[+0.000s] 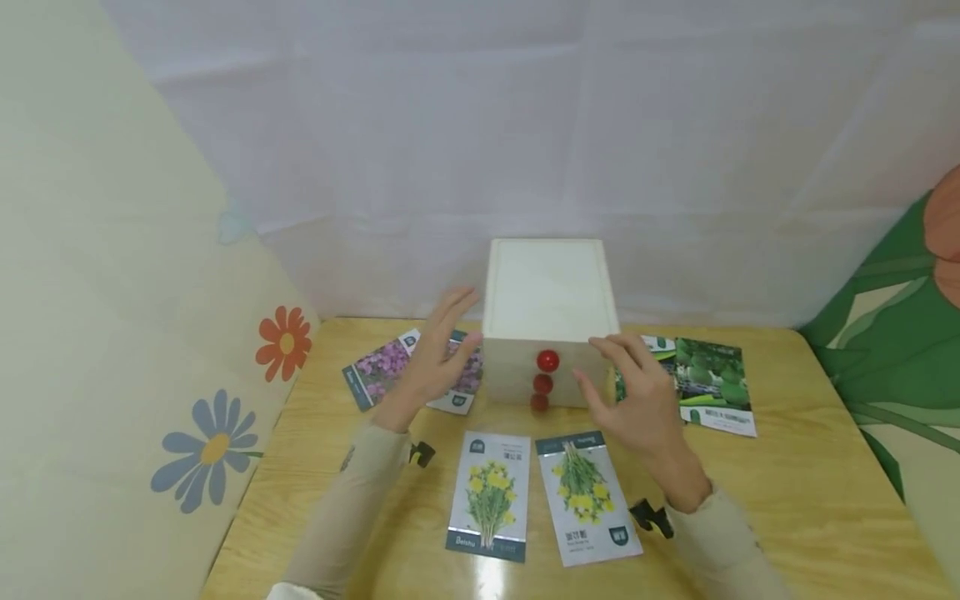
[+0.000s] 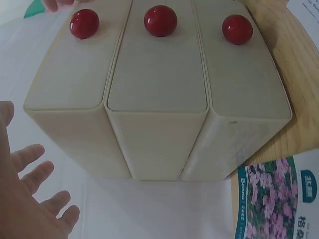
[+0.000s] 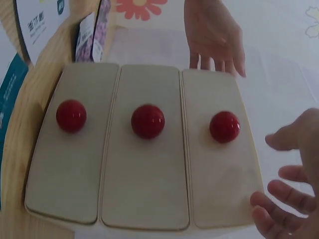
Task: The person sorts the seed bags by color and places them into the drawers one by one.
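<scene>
A cream-white stack of three drawers [image 1: 551, 287] stands at the back of the table, each front bearing a round red knob [image 1: 548, 360]. Beside its left side, my left hand [image 1: 438, 350] is raised with fingers spread and nothing in them. My right hand [image 1: 637, 392] is at the front right top edge, its fingertips right at the corner and the thumb apart in front of the drawer faces. In the right wrist view, the three knobs show in a row, with the right fingers [image 3: 284, 199] relaxed along the top drawer's edge.
Two seed packets with yellow flowers, a left one [image 1: 489, 496] and a right one [image 1: 588, 498], lie in front of the drawers. Purple-flower packets [image 1: 382, 367] lie to the left, green-plant packets [image 1: 712, 383] to the right. A white cloth [image 1: 450, 125] hangs behind.
</scene>
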